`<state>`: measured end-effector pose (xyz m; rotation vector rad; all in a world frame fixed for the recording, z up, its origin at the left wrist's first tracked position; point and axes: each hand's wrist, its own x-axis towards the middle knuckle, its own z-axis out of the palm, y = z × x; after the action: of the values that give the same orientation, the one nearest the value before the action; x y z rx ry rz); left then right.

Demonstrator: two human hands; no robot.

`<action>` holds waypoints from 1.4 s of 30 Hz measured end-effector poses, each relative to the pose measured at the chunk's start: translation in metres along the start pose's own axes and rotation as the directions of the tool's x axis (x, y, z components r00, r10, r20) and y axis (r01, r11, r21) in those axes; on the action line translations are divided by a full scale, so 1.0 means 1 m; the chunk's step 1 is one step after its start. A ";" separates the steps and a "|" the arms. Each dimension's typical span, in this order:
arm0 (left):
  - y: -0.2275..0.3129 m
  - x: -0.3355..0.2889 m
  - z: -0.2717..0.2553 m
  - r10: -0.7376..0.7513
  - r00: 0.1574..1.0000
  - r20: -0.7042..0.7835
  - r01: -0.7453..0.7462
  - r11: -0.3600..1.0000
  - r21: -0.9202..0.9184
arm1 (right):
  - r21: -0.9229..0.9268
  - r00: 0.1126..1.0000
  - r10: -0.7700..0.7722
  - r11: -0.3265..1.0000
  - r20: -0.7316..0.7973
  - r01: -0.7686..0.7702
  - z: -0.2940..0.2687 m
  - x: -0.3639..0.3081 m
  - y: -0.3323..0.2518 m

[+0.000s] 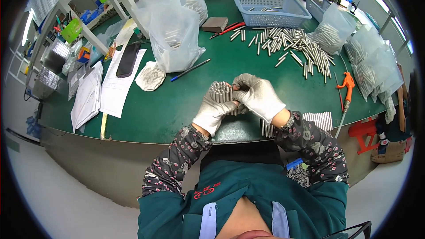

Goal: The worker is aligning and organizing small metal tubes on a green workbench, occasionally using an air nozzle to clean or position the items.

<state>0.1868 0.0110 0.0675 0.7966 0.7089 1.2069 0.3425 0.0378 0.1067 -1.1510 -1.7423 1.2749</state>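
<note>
My left hand [211, 111], in a pale work glove with bare fingertips, is wrapped round a tight bundle of short silvery metal pins [221, 92]. The pins stand side by side with their ends up. Against the bundle's right side, my right hand [258, 96] in a matching glove has its fingers bent and pressed in; its fingertips are partly hidden. Both hands are above the front edge of the green table [195, 126]. Beside my right wrist lies a row of aligned pins [319, 121], partly covered by my sleeve.
Loose pins [290, 44] are heaped before a blue basket [271, 19]. Bags of pins [372, 64] stand at right, near an orange air gun [347, 86]. Further left are a plastic bag [175, 40], a pen [190, 70], a folded cloth [150, 76], a phone [128, 60] and papers [113, 99].
</note>
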 end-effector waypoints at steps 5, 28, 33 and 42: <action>-0.008 0.008 -0.010 0.167 0.984 0.068 -0.177 0.965 0.193 | 0.164 0.977 0.196 0.965 0.081 -0.207 -0.003 -0.003 0.005; 0.003 0.004 -0.024 0.129 0.975 0.180 -0.220 0.649 0.728 | -0.026 0.992 -0.125 0.992 -0.029 0.125 0.018 -0.001 0.043; 0.001 0.005 -0.020 0.159 0.971 0.180 -0.240 0.606 0.758 | -0.165 0.988 -0.145 0.977 -0.047 0.135 0.016 -0.003 0.026; 0.001 0.004 -0.025 0.133 0.978 0.158 -0.205 0.732 0.650 | -0.203 0.998 -0.042 0.979 -0.036 0.034 0.015 -0.001 0.034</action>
<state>0.1664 0.0189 0.0549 1.5416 1.0204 1.0584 0.3385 0.0355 0.0698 -1.2410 -1.8881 1.0629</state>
